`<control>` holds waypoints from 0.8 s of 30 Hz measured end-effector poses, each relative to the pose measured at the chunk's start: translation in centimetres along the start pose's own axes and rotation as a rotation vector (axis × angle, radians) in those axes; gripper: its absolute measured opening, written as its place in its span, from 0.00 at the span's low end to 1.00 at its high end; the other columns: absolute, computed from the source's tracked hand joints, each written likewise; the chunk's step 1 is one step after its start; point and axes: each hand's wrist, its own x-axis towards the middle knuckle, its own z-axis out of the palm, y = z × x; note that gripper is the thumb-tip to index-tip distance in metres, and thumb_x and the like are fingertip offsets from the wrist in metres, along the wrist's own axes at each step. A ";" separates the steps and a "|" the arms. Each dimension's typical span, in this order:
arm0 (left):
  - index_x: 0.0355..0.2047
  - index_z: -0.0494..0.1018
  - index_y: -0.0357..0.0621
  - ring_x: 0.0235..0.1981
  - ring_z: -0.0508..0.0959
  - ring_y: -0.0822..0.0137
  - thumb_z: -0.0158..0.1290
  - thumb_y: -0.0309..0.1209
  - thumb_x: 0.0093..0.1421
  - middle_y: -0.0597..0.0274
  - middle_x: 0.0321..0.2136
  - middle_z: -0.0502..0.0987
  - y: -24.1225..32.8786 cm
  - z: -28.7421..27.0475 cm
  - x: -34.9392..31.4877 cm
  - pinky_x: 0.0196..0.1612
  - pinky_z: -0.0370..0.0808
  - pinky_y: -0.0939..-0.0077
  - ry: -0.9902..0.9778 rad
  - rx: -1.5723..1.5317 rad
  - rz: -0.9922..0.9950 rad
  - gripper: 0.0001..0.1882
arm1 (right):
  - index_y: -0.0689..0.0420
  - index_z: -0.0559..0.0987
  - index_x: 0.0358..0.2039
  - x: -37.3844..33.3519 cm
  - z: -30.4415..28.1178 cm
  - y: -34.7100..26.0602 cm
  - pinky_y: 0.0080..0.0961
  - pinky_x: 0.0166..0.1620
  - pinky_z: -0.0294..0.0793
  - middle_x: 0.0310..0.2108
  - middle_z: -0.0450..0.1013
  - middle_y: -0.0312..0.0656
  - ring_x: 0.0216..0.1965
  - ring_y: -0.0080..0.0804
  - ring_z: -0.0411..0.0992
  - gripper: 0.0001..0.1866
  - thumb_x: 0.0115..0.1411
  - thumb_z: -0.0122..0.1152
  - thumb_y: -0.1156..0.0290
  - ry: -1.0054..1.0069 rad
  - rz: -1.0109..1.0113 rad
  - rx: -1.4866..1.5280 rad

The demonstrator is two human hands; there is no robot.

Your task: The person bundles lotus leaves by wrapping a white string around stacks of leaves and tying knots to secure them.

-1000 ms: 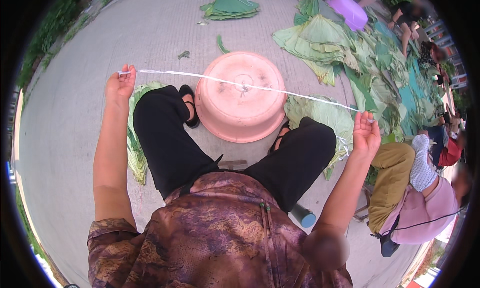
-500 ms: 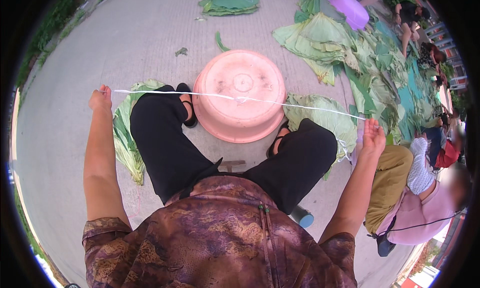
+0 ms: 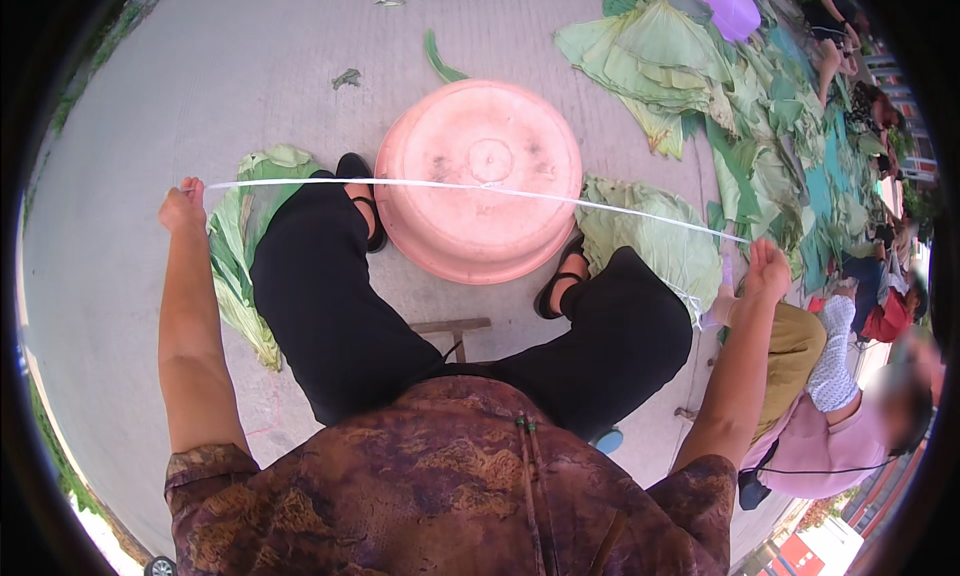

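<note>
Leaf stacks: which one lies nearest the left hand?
The green stack beside the person's left leg, close to the left hand; the other stacks lie beyond or right of the pink basin.

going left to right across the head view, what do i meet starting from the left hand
left hand → left leaf bundle → upturned pink basin → right leaf bundle → right hand → neighbouring person's pale dotted sleeve
</note>
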 end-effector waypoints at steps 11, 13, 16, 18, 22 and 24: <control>0.42 0.55 0.22 0.41 0.67 0.48 0.34 0.24 0.56 0.40 0.41 0.63 -10.2 1.5 2.4 0.44 0.71 0.57 0.106 0.027 -0.261 0.15 | 0.67 0.63 0.38 2.3 5.5 6.4 0.34 0.33 0.75 0.33 0.68 0.53 0.32 0.44 0.71 0.12 0.53 0.46 0.77 0.015 0.084 -0.261; 0.49 0.51 0.29 0.50 0.59 0.45 0.35 0.29 0.59 0.43 0.49 0.56 -10.3 1.0 2.6 0.46 0.65 0.47 0.100 0.023 -0.414 0.20 | 0.67 0.61 0.42 1.1 6.6 7.1 0.34 0.34 0.74 0.36 0.67 0.53 0.32 0.44 0.71 0.15 0.53 0.46 0.77 -0.017 0.129 -0.270; 0.53 0.52 0.41 0.53 0.56 0.49 0.42 0.32 0.57 0.49 0.55 0.50 -8.7 2.9 -2.0 0.48 0.61 0.44 -0.093 0.279 -0.636 0.25 | 0.65 0.57 0.49 0.3 6.8 7.3 0.33 0.32 0.75 0.41 0.64 0.53 0.30 0.42 0.71 0.23 0.53 0.48 0.77 -0.047 0.163 -0.355; 0.56 0.50 0.48 0.55 0.53 0.50 0.43 0.37 0.56 0.55 0.57 0.47 -8.9 2.7 -1.9 0.49 0.58 0.42 -0.081 0.319 -0.671 0.28 | 0.64 0.55 0.52 -0.5 7.3 7.8 0.33 0.30 0.75 0.43 0.63 0.53 0.28 0.41 0.71 0.27 0.52 0.48 0.76 -0.059 0.180 -0.416; 0.55 0.52 0.46 0.54 0.56 0.50 0.45 0.40 0.54 0.52 0.56 0.49 -8.1 3.3 -4.2 0.48 0.59 0.43 -0.131 0.734 -0.630 0.30 | 0.62 0.60 0.48 -1.6 8.1 7.3 0.31 0.17 0.72 0.36 0.64 0.48 0.21 0.40 0.72 0.24 0.50 0.50 0.72 -0.046 0.218 -0.782; 0.54 0.54 0.43 0.52 0.59 0.50 0.47 0.41 0.52 0.50 0.54 0.54 -7.5 2.7 -3.4 0.49 0.60 0.48 -0.188 1.000 -0.533 0.30 | 0.64 0.63 0.44 -2.0 8.6 5.6 0.30 0.18 0.70 0.30 0.68 0.49 0.22 0.38 0.72 0.24 0.46 0.52 0.71 -0.028 0.138 -1.228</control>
